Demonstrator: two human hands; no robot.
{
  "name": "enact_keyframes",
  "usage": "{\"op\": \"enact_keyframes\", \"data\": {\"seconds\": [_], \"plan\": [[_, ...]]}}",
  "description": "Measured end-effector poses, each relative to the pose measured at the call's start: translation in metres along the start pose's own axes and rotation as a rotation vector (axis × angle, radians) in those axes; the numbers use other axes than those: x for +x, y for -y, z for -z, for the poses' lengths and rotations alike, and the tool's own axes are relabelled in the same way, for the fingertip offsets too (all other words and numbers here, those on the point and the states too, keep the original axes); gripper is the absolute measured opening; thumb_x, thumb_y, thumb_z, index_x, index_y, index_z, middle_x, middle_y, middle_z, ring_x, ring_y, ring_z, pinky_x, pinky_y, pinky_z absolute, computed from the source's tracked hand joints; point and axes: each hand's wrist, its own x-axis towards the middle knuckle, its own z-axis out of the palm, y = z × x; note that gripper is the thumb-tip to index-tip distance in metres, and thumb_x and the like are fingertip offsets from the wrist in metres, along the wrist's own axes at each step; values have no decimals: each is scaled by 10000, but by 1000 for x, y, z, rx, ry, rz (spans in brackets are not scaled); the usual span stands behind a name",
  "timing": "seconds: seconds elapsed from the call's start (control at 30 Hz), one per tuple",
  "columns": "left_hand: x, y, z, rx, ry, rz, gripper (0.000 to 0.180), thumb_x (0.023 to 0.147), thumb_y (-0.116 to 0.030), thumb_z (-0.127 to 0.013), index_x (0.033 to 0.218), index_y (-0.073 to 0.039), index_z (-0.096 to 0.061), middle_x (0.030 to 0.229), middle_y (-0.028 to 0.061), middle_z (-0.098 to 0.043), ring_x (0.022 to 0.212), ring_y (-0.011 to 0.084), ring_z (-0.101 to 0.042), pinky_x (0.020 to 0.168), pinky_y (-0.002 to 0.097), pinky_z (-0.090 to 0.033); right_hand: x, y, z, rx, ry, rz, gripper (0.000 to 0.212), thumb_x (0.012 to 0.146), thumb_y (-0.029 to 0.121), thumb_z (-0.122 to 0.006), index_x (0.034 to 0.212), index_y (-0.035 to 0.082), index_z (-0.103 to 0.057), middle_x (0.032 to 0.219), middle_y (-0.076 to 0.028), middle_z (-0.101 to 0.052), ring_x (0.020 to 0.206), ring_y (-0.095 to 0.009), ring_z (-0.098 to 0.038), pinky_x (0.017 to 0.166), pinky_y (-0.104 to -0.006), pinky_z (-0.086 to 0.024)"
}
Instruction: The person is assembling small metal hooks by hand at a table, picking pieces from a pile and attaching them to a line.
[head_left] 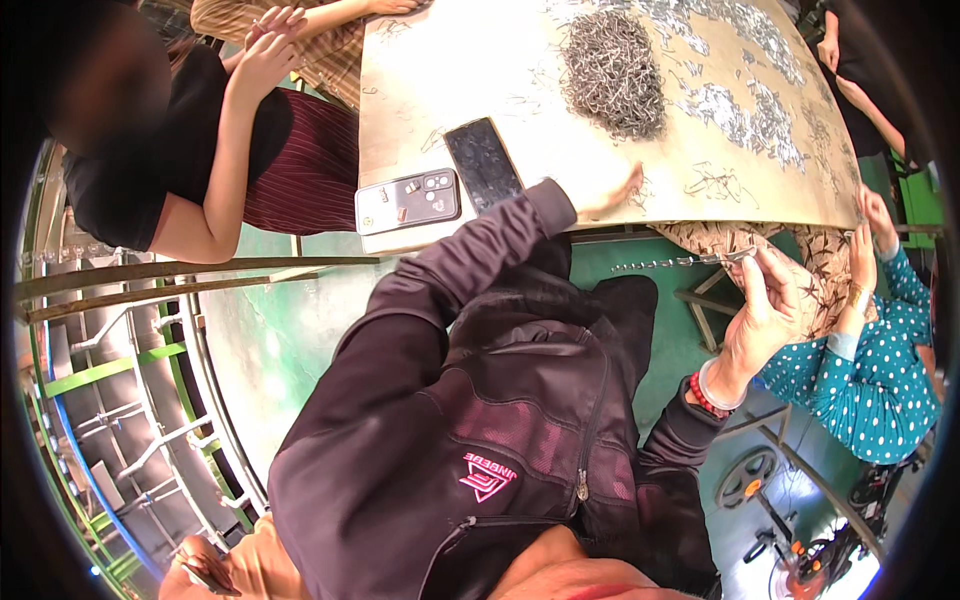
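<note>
My right hand is raised just off the table's near edge, a red bead bracelet and a pale band at its wrist. Its thumb and fingers pinch one end of a thin silver metal chain, which stretches out leftward from them. My left hand rests at the near edge of the tan table, beside a few thin dark wire pieces. Its fingers look washed out, so their grip is unclear. Beyond it rises a heap of small bent metal pieces.
Two phones, one black and one in a grey case, lie on the table's left corner. Flat silver pieces spread over the right side. Other people sit around the table. A metal rack stands at left.
</note>
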Motion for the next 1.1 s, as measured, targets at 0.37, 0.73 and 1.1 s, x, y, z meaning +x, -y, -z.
{"op": "enact_keyframes", "data": {"seconds": [0.37, 0.73, 1.1], "plan": [[19, 95, -24, 221, -586, 36, 94, 735, -116, -547, 747, -51, -613, 762, 164, -600, 727, 323, -574, 709, 426, -447, 2, -9, 9, -54, -4, -115, 213, 746, -96, -639, 951, -39, -630, 846, -86, -644, 712, -110, -604, 657, -218, -502], [3, 30, 26, -650, -341, -16, 98, 880, -86, -532, 951, -19, -527, 810, 80, -599, 748, 154, -595, 644, 288, -478, 2, -3, 0, -41, -43, -130, 193, 745, -106, -632, 928, -42, -627, 837, -84, -634, 702, -107, -602, 647, -217, -508], [-22, -123, 51, -1328, 13, -189, 105, 866, -97, -579, 930, -15, -565, 885, 9, -571, 834, 92, -550, 758, 253, -460, -10, -1, -7, -18, -65, -135, 209, 753, -119, -619, 955, -69, -628, 846, -92, -636, 713, -121, -611, 669, -213, -503]]}}
